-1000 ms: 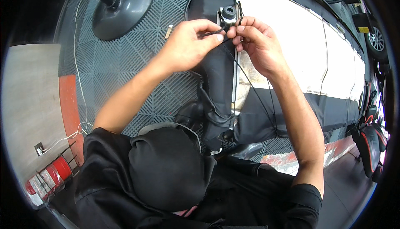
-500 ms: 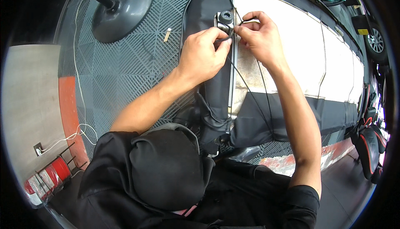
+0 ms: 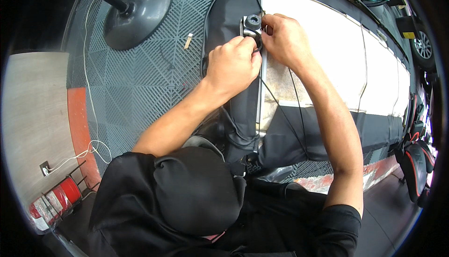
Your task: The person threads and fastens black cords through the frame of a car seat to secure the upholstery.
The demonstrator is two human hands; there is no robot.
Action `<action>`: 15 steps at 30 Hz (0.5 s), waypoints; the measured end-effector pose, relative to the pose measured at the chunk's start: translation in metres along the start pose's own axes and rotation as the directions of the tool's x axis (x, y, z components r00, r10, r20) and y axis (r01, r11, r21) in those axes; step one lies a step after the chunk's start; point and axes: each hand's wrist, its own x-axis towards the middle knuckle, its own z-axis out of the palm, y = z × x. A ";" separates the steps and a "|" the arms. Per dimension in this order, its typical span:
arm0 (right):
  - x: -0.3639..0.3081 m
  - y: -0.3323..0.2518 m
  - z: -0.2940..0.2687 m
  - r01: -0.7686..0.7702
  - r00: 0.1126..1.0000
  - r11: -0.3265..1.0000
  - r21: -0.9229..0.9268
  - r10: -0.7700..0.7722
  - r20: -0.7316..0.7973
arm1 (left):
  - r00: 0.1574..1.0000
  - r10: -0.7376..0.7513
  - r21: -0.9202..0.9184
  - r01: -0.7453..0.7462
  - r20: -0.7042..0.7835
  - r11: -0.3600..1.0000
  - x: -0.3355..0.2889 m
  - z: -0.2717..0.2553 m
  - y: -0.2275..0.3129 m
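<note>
A large seat cushion (image 3: pixel 332 56) lies underside up, its pale underside framed by a black cover (image 3: pixel 304 126). A metal bracket with a black round fitting (image 3: pixel 253 21) sits by the metal rail (image 3: pixel 260 99) at its left end. Just below that fitting, my left hand (image 3: pixel 234 63) is closed in a pinch on a black cord that loops at its fingertips. My right hand (image 3: pixel 286 39) is closed at the rail beside the bracket; its fingertips are partly hidden. Two strands of the black cord (image 3: pixel 279 107) run from beneath the hands down to the near edge of the cover.
A round black stand base (image 3: pixel 140 14) rests on the grey grid floor (image 3: pixel 140 79) at the far left. A white cable (image 3: pixel 88 70) runs along the floor to a wall socket (image 3: pixel 44 168). A red roll (image 3: pixel 68 191) is at lower left. Red-trimmed seats (image 3: pixel 414 170) and a car wheel (image 3: pixel 422 46) are at right.
My right hand has moved slightly up and left, its fingers now closed against the rail. My left hand has turned its knuckles up and moved slightly toward the bracket.
</note>
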 end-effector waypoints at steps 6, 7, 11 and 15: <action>0.008 -0.003 -0.009 -0.106 0.982 0.993 0.043 0.098 0.164 | 0.999 0.001 0.062 -0.003 0.037 0.998 0.005 0.005 0.000; 0.008 -0.002 -0.015 -0.112 0.972 0.992 0.057 0.097 0.212 | 0.999 -0.002 0.062 -0.001 0.041 0.998 0.006 0.006 -0.001; 0.003 0.024 -0.019 0.241 0.958 0.970 0.019 -0.241 0.156 | 0.999 -0.001 0.081 -0.003 0.050 0.997 0.007 0.007 0.000; 0.012 0.024 -0.035 0.432 0.853 0.900 -0.056 -0.388 0.350 | 0.999 0.013 0.095 -0.017 0.052 0.995 0.007 0.007 -0.001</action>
